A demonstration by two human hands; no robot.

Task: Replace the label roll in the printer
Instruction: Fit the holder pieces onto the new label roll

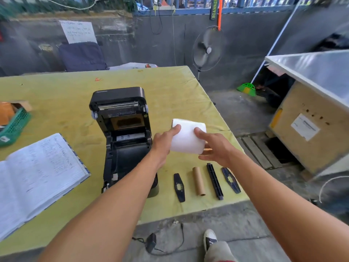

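White label roll (188, 137) pinched in left grip (162, 143), right grip (215, 148); printer (122, 133) bay open, empty.

grey concrete wall (236, 40) | concrete floor (236, 108) | standing fan (206, 49) | yellow-green table (56, 91) | daylight

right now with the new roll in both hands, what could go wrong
1. The white label roll is held between both hands, above the table and not yet in the open printer. A loose grip could drop it or let it unwind.
2. The spindle bar and two black end guides lie near the table edge, beside the empty cardboard core. A forearm sweep could knock them off.
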